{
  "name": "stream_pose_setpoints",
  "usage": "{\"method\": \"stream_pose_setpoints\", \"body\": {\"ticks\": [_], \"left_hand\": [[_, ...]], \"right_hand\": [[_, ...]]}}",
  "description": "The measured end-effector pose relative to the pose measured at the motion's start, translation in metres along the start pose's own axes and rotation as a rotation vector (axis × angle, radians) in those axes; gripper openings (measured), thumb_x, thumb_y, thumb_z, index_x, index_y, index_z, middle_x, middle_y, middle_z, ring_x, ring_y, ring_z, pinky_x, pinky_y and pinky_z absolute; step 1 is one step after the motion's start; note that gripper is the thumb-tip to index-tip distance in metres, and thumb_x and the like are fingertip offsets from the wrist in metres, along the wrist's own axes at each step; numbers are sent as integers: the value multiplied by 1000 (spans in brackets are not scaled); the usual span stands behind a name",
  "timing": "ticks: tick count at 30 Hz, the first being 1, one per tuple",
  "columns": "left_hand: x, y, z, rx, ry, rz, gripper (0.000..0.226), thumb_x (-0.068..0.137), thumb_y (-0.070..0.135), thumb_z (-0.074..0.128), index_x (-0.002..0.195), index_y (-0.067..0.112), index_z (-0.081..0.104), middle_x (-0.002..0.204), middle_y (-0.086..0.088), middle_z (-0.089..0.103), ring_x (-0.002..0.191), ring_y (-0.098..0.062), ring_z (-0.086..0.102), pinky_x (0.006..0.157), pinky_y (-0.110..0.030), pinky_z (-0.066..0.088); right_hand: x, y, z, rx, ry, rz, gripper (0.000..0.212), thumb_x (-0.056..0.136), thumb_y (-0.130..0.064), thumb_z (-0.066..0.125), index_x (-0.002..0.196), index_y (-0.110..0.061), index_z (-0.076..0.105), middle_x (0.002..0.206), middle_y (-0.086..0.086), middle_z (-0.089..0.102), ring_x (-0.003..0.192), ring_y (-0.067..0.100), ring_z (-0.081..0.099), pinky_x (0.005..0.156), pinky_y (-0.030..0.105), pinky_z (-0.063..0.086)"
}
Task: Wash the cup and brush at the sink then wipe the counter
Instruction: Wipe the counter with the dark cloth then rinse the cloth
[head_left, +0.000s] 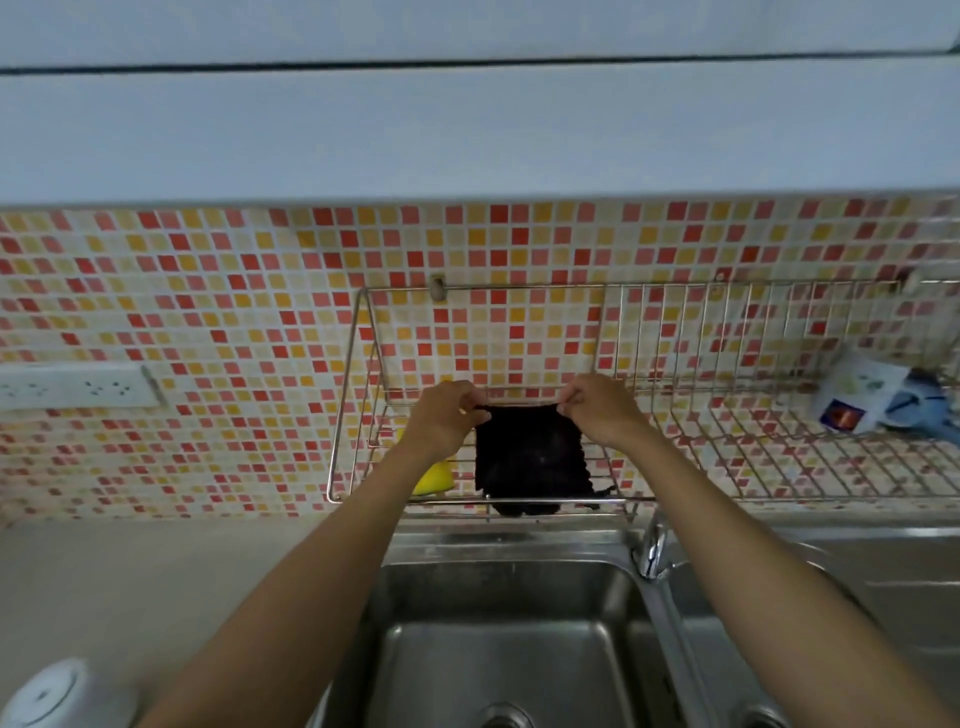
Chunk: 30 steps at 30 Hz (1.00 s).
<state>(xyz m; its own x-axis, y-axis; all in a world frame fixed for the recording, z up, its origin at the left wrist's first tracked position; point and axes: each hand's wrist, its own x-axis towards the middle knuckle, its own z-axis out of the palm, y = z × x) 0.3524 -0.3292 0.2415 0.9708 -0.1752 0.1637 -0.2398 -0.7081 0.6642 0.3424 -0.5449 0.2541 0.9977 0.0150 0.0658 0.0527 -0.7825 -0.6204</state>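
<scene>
A black cloth (527, 452) hangs over a wire of the wall-mounted metal rack (348, 395) above the sink. My left hand (447, 415) pinches its top left corner and my right hand (597, 405) pinches its top right corner, holding the upper edge stretched flat. The cloth's lower end droops below the rack's front rail. A white cup with a printed label (852, 397) lies tilted on the rack at the right, next to a blue object (919, 405). No brush can be made out for certain.
A yellow sponge-like object (434, 478) lies on the rack behind my left wrist. Below are a steel double sink (498, 623) and a tap (652, 551). A white round object (57, 696) stands on the beige counter (182, 571) at bottom left. A power strip (78, 387) is on the tiled wall.
</scene>
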Motion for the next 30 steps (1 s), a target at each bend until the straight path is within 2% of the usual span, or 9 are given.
{"method": "stream_pose_setpoints", "body": {"ticks": [4,7,11,13,15,17,20,25,30], "left_hand": [[-3,0,6,233,-28,62,36,86,30,68,118,14,61,122,-8,57,115,-27,52,93,-34,42],[-16,6,12,343,-182,178,52,83,43,68,128,18,58,132,-5,55,123,-25,47,102,-38,39],[-27,5,18,329,-293,198,48,87,43,63,129,18,59,131,-5,59,119,-24,53,100,-38,43],[-30,7,15,408,-227,200,48,88,46,60,128,19,59,132,-5,59,120,-24,51,101,-37,42],[-35,5,11,581,-11,145,47,89,51,55,126,21,60,131,-5,58,121,-27,48,98,-39,43],[-44,2,4,664,141,-69,56,89,58,50,131,21,54,140,-9,47,130,-33,38,102,-45,39],[-54,-12,-2,624,93,-302,71,85,64,50,137,17,45,146,-15,39,133,-38,37,104,-49,38],[-57,-13,-3,290,142,-256,52,84,35,68,128,10,56,129,-15,55,112,-31,56,92,-38,48],[-60,-9,-4,266,159,-238,47,84,36,69,123,10,60,122,-14,61,108,-29,59,90,-35,48]], "right_hand": [[-4,-5,11,-113,-13,-87,31,92,-20,60,122,-17,60,127,2,59,117,22,54,94,30,41],[-22,-7,28,-175,-168,-212,44,96,-22,54,139,-19,47,136,-4,50,119,17,47,97,30,40],[-30,-7,41,-378,-426,-176,55,104,-24,33,153,-13,8,161,7,1,147,25,7,117,35,13],[-30,-10,39,-396,-463,-156,55,105,-24,28,152,-13,3,160,8,-5,148,25,-1,118,35,7],[-35,-11,37,-362,-455,-150,54,105,-26,27,152,-13,4,160,7,-4,148,25,-2,118,36,6],[-40,-9,38,-274,-423,-144,53,105,-31,27,152,-14,9,161,4,0,148,23,1,118,35,6],[-43,-8,39,-223,-462,-125,51,105,-30,28,152,-16,14,161,1,1,148,19,0,117,34,5],[-44,-10,39,-226,-468,-99,52,104,-21,34,152,-16,16,161,1,-1,148,19,-1,117,34,7],[-47,-9,40,-224,-447,-89,52,103,-16,34,152,-15,16,161,2,1,148,20,0,117,33,5]]}}
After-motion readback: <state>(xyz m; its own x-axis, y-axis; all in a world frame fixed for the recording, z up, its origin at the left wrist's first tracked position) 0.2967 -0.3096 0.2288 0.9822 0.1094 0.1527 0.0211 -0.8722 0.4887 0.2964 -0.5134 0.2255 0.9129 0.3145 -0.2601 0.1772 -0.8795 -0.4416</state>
